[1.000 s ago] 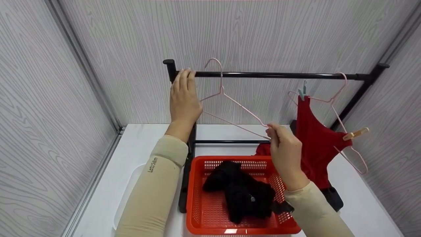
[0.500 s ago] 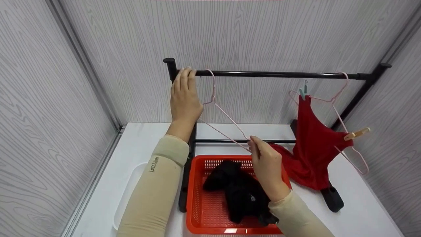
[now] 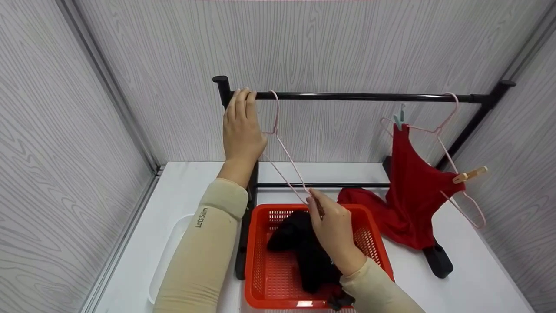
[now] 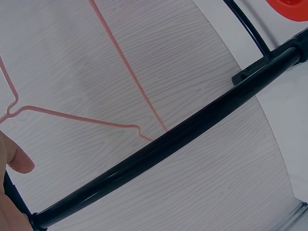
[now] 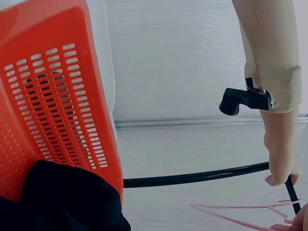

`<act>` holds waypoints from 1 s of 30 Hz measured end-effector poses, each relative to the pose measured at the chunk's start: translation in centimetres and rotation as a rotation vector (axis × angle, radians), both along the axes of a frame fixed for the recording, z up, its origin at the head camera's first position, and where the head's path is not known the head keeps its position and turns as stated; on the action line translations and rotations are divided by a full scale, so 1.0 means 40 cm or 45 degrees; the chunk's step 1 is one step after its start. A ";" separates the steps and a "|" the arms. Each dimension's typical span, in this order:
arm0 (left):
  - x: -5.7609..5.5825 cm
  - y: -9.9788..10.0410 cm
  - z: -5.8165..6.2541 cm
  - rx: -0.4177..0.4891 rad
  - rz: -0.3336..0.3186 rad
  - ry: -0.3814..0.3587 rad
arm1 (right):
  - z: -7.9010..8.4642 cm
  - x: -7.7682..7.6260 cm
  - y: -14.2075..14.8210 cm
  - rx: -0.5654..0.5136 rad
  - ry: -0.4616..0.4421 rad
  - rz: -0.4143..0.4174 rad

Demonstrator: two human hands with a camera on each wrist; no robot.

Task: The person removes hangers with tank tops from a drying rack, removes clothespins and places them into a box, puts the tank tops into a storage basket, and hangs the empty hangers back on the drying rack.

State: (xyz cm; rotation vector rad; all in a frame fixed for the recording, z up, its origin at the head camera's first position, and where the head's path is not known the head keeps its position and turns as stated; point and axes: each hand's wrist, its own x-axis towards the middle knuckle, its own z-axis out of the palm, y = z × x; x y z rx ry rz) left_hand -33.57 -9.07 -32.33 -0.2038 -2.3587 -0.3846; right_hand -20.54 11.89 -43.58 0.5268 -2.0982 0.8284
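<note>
In the head view my left hand (image 3: 244,130) grips the left end of the black clothes rack bar (image 3: 347,96), fingers laid over the top. A bare pink wire hanger (image 3: 289,156) hangs by its hook on that bar, just right of the hand. My right hand (image 3: 332,226) pinches the hanger's lower right corner between thumb and fingers, above the basket. The hanger's far side is hidden behind my left hand. The left wrist view shows the hanger's wire (image 4: 120,55) and my left thumb (image 4: 21,159) beside it.
Under the rack stands a red plastic basket (image 3: 249,261) with black clothing (image 3: 304,252) inside. At right, a red garment (image 3: 417,195) hangs from another pink hanger, held by a blue clothespin (image 3: 398,121) and a tan clothespin (image 3: 471,174). A white tray (image 3: 167,261) lies left.
My right hand has moved left and down with the hanger's corner, and the hook has come down onto the bar. My left hand has stayed on the bar's end.
</note>
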 end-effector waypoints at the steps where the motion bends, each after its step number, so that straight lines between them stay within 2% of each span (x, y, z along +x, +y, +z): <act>1: 0.001 0.000 0.000 0.002 -0.001 0.003 | -0.002 0.003 -0.004 0.001 -0.003 0.013; 15: 0.002 -0.003 0.000 -0.015 -0.010 -0.004 | -0.023 0.045 -0.046 -0.023 -0.072 0.192; 22: 0.003 -0.005 -0.001 -0.020 -0.010 0.006 | -0.024 0.055 -0.047 -0.010 -0.093 0.253; 30: 0.002 -0.004 0.005 -0.026 -0.017 -0.044 | -0.024 0.063 -0.041 0.025 -0.119 0.281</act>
